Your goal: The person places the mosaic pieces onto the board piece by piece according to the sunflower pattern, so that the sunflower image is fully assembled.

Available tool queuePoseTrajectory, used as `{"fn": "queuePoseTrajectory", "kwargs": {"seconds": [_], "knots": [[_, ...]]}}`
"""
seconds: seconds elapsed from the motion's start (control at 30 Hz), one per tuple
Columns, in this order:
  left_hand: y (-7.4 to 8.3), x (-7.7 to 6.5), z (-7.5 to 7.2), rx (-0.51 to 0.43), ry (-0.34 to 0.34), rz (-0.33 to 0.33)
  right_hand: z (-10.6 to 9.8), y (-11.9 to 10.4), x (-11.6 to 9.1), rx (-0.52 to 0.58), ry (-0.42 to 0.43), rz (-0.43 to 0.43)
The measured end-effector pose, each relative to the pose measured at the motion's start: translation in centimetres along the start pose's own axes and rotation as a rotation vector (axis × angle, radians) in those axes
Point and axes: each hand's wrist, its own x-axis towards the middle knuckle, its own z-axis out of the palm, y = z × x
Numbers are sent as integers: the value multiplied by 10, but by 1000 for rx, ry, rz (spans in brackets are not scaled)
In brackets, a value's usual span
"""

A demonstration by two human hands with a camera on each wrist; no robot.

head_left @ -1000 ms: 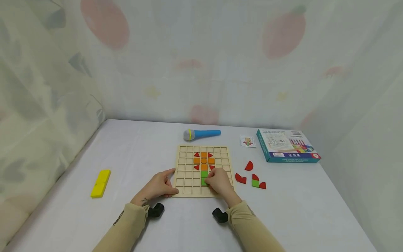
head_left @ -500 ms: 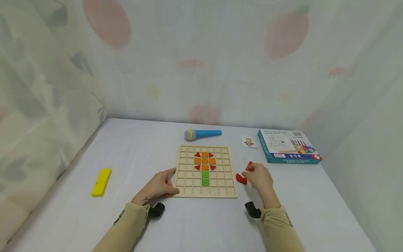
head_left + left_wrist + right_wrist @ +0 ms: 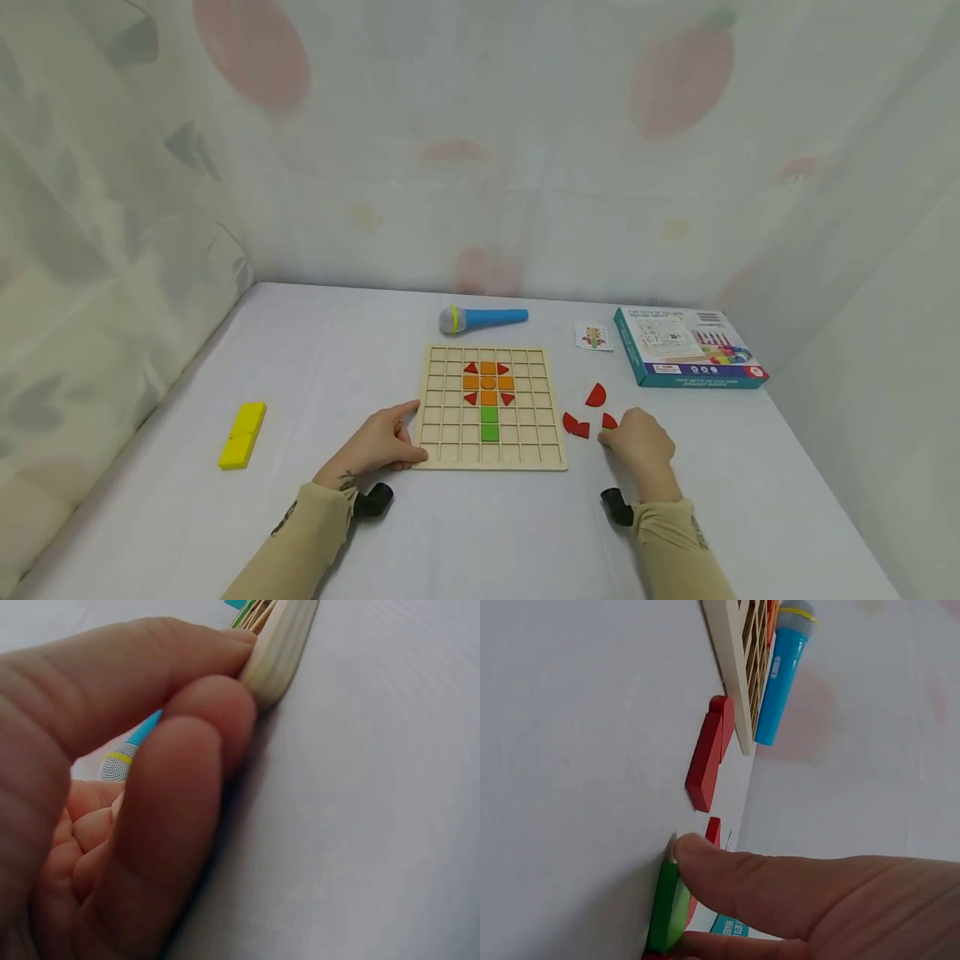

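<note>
My left hand [image 3: 378,442] holds the near left corner of the wooden grid board [image 3: 531,423], its thumb and a fingertip at the rim in the left wrist view. Orange squares, a round orange piece, red triangles and two green squares [image 3: 489,423] lie in the board's cells. To the right of the board, my right hand [image 3: 640,442] pinches a loose green square block [image 3: 664,904] low at the table, thumb on its edge. Beside it lie a red quarter-round piece [image 3: 609,421], a joined-looking red pair [image 3: 576,426] and another rounded red piece [image 3: 596,395].
A blue toy microphone [image 3: 487,319] lies behind the board. Farther right are a small pattern card [image 3: 593,337] and a game box [image 3: 690,348]. Yellow blocks [image 3: 242,436] rest at the far left. Curtains hang behind and on both sides.
My right hand has left the green squares on the board, moved right past the red pieces, and now pinches the loose green block. My left hand keeps its place at the board.
</note>
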Motion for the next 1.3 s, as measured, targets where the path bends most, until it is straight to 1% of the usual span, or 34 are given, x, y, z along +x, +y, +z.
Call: {"fn": "queuePoseTrajectory", "kwargs": {"seconds": [0.13, 0.27, 0.33, 0.43, 0.5, 0.53, 0.57, 0.67, 0.73, 0.8, 0.87, 0.93, 1.03, 1.17, 1.3], "knots": [[-1, 0, 0, -14, -10, 8, 5, -1, 0, 27, 8, -9], [-1, 0, 0, -25, -16, 15, 4, -6, -4, 81, 35, -60], [-1, 0, 0, -27, -18, 15, 3, -11, -7, 160, 63, -109], [-1, 0, 0, -29, -19, 17, 3, -22, -12, 334, 76, -195], [-1, 0, 0, -27, -18, 19, 7, -32, -15, 466, 42, -235], [-1, 0, 0, -26, -17, 19, 10, -37, -17, 522, 16, -252], [-1, 0, 0, -25, -16, 21, 13, -43, -19, 571, -22, -251], [-1, -1, 0, -20, -12, 19, 24, -60, -27, 662, -135, -268], [-1, -1, 0, -20, -10, 20, 31, -69, -33, 683, -204, -285], [0, -1, 0, -21, -10, 22, 39, -77, -37, 679, -257, -308], [0, -1, 0, -22, -13, 24, 47, -82, -40, 669, -294, -327], [0, -1, 0, -24, -13, 24, 54, -86, -41, 652, -312, -354], [-1, -2, -1, -26, -16, 24, 62, -90, -42, 636, -310, -393], [-2, -1, -1, -29, -23, 33, 68, -94, -42, 612, -278, -430], [-3, -1, -2, -22, -26, 38, 71, -97, -42, 563, -241, -451]]}}
